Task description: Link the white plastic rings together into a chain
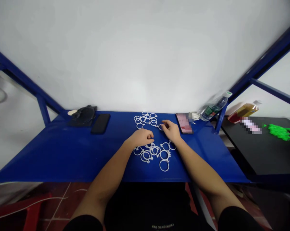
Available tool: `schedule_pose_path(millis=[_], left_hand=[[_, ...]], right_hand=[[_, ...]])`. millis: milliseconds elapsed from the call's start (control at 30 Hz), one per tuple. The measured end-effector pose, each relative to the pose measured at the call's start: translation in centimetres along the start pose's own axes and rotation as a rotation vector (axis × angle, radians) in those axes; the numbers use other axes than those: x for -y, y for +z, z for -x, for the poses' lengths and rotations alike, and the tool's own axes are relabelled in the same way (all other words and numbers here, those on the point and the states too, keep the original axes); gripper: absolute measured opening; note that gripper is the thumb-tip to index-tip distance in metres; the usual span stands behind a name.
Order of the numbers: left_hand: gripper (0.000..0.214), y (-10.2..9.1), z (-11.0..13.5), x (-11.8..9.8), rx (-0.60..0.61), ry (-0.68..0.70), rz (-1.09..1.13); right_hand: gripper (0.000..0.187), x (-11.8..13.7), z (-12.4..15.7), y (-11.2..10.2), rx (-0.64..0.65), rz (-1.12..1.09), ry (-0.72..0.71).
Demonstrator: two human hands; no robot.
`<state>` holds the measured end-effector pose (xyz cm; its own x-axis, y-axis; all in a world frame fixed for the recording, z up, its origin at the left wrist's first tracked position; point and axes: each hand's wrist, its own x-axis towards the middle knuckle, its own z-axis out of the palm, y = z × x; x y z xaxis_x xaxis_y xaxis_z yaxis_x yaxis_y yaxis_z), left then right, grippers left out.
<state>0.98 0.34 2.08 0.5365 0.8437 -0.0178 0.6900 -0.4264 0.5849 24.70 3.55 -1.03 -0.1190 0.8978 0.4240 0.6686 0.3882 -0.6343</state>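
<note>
Several white plastic rings with small clip-like tabs lie in two groups on the blue table. One group of rings (146,120) is near the wall; another group of rings (164,155) is closer to me. My left hand (141,138) hovers at the near group's upper edge, fingers half curled, thumb and forefinger apart, with nothing visible between them. Beside the far group, my right hand (171,130) has its fingertips closed on the edge of a single white ring (160,127). Part of that ring is covered by the fingers.
On the left lie a black phone (100,123) and a dark plastic bag (85,116). To the right are a lit phone (184,123), a white cable (195,116) and a leaning water bottle (214,107). Blue metal posts (45,109) flank the table (63,154).
</note>
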Motion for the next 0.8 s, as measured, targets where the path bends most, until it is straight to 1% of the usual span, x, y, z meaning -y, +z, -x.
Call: schedule_pose_path(millis=[67, 200, 333, 433, 533, 600, 667, 700, 800], left_hand=[[0.009, 0.3, -0.2, -0.1, -0.041, 0.042, -0.034], [0.015, 0.8, -0.6, 0.2, -0.096, 0.122, -0.092], [0.021, 0.8, -0.6, 0.4, -0.115, 0.111, -0.112], [0.019, 0.6, -0.4, 0.4, -0.114, 0.099, -0.119], [0.026, 0.6, -0.3, 0.4, -0.106, 0.140, -0.107], [0.025, 0.8, -0.3, 0.5, -0.105, 0.170, -0.101], [0.016, 0.9, -0.4, 0.5, -0.105, 0.183, -0.104], [0.015, 0.9, -0.4, 0.5, -0.107, 0.185, -0.110], [0.018, 0.7, -0.5, 0.4, -0.115, 0.161, -0.135]], right_hand=[[0.028, -0.1, 0.0, 0.1, -0.003, 0.004, -0.002], [0.027, -0.2, 0.0, 0.1, 0.003, -0.027, -0.017], [0.026, 0.1, 0.3, -0.2, 0.055, -0.063, -0.066], [0.026, 0.8, 0.5, -0.3, 0.119, -0.046, -0.133], [0.025, 1.4, 0.7, -0.3, 0.170, -0.029, -0.182], [0.024, 1.5, 0.7, -0.3, 0.179, -0.033, -0.188], [0.024, 1.5, 0.7, -0.2, 0.176, -0.036, -0.180], [0.024, 1.5, 0.6, -0.2, 0.174, -0.037, -0.177], [0.024, 1.5, 0.6, -0.3, 0.181, -0.046, -0.184]])
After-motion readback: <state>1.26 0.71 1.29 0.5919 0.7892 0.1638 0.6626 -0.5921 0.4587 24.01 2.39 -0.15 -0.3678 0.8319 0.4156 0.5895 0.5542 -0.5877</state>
